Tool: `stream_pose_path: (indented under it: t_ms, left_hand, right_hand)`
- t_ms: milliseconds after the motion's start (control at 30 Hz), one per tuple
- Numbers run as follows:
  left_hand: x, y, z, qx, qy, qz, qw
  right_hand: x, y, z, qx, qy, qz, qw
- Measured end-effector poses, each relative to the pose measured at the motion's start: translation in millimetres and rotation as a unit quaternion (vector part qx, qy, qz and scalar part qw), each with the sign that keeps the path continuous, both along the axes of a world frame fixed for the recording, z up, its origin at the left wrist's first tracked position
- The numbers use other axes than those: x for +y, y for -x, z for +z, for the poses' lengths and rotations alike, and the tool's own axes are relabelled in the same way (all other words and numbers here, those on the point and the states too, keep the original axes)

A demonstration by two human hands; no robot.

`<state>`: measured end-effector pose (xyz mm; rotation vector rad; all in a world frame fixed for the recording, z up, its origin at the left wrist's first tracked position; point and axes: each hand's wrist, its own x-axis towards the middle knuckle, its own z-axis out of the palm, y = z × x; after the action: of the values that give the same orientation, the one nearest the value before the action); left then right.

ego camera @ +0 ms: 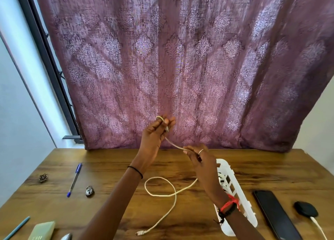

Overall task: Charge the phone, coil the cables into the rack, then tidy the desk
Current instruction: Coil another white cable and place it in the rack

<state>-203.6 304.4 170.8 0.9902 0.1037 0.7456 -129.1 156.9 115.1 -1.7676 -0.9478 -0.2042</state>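
A white cable (163, 194) lies in a loose loop on the wooden desk (112, 169), its plug end near the front edge. My left hand (156, 133) is raised above the desk and pinches the cable's other end, with a small loop over the fingers. My right hand (200, 158) holds the same cable a little lower and to the right. A white plastic rack (233, 185) lies behind my right wrist, with coiled white cables inside. The black phone (274, 212) lies right of the rack, beside a round black charger (305, 209) with a white lead.
On the left of the desk lie a blue pen (74, 180), a small padlock (89, 191) and a small brown knot-like object (43, 178). A pale green box (42, 230) and a teal pencil (17, 228) sit at the front left. A purple curtain (180, 59) hangs behind.
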Motion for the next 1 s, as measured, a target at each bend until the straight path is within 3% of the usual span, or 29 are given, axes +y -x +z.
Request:
stream_pose_path:
  t_ms: [67,133,267,333,467,700,867,1000]
  left_hand:
    - [-2,-1,-2,0.055,-0.118,0.040,0.991]
    - [-4,-3,-3,0.118,-0.241,0.080,0.960]
    - [-3,-8,-11,0.217,-0.464,0.110,0.852]
    - [-6,-9,-12,0.221,-0.513,0.114,0.821]
    - [-9,-9,-5,0.201,-0.421,0.017,0.884]
    - [-3,-14,-2,0.190,-0.338,-0.052,0.920]
    - [5,-19,10,0.234,-0.308,-0.091,0.918]
    - [11,-18,16,0.197,-0.219,-0.179,0.939]
  right_hand:
    - [1,-1,6,-0.080,-0.010,0.001,0.997]
    - [2,-4,14,-0.130,-0.007,0.009,0.991]
    - [6,-17,29,-0.156,-0.006,0.033,0.987]
    - [7,-23,35,-0.160,0.002,0.028,0.987]
    - [9,-29,40,-0.143,-0.003,0.034,0.989]
    - [19,-41,48,-0.111,-0.037,0.080,0.990]
    - [29,-50,51,-0.062,-0.071,0.135,0.986]
    - [35,-49,57,0.034,-0.124,0.181,0.975]
